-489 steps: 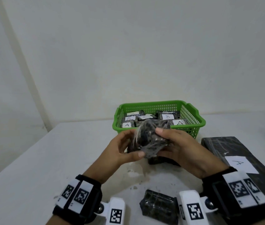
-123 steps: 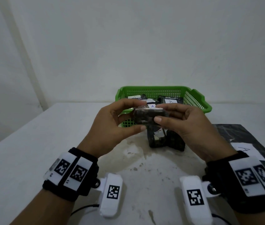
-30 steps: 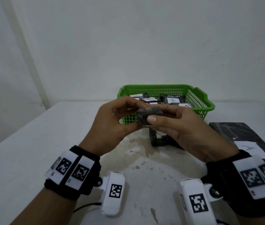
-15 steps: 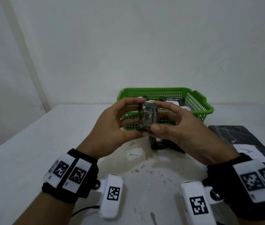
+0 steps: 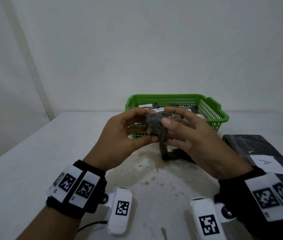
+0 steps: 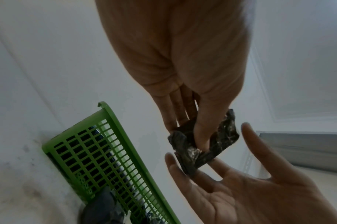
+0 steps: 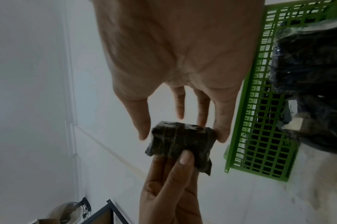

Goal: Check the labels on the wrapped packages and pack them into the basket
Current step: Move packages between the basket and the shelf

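A: While the small dark package [image 5: 155, 126] is up in the air in front of the green basket [image 5: 210, 118], which hand has it?

B: Both. The left hand [image 5: 120, 135] pinches it from one side, thumb below and fingers above; the right hand [image 5: 194, 137] pinches the other side, thumb on the near face.

A: Are the fingers tight on it?

B: On the left wrist view the left thumb presses into the wrapping with fingers behind it. On the right wrist view two right fingertips touch the package's ends and two other fingers stand straight and apart.

A: Any label showing on it?

B: None can be made out from these angles.

A: What else is there?

B: More wrapped packages with white labels [image 5: 158, 110] lie in the basket. Another dark package [image 5: 169, 154] sits on the white table [image 5: 33, 153] just under the hands. A large dark flat parcel [image 5: 251, 144] with a label marked "A" [image 5: 265, 164] lies to the right.
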